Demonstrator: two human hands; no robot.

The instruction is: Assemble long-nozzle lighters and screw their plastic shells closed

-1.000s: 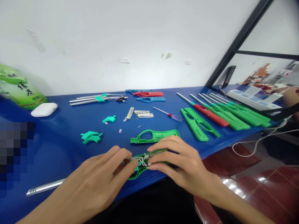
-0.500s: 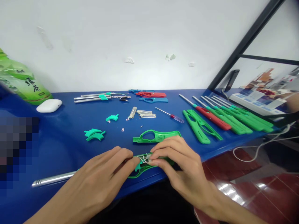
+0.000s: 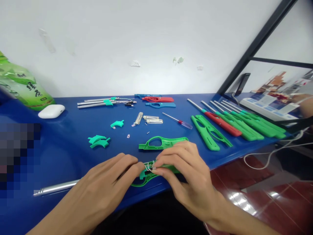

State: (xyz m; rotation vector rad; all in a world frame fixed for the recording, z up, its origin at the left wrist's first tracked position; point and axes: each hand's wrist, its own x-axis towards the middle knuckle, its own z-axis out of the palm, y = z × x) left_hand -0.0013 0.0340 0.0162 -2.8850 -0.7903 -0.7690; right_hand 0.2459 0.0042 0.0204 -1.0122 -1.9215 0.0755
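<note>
A green lighter housing half (image 3: 146, 181) lies near the table's front edge between my hands, with white wires (image 3: 148, 166) and a teal trigger (image 3: 142, 173) inside it. My left hand (image 3: 110, 182) is closed on the housing's left part, and its fingertips are partly hidden. From under that hand a metal lighter tube (image 3: 57, 188) sticks out to the left. My right hand (image 3: 189, 173) has thumb and fingers pinched at the wires; the small part between them is mostly covered. Just beyond lies another green housing half (image 3: 168, 142), its hollow side showing.
Loose teal triggers (image 3: 100, 141) lie at left, with metal tubes (image 3: 96, 103) behind. Clear fuel tanks (image 3: 154, 121) and a screwdriver (image 3: 180, 122) are mid-table. Assembled lighters (image 3: 222, 123) line the right. A white earbud case (image 3: 52, 111) sits by a green bottle (image 3: 23, 83).
Both hands have shifted slightly left, and the housing between them with them. The right fingertips have moved left along the wires and now cover the small part there more.
</note>
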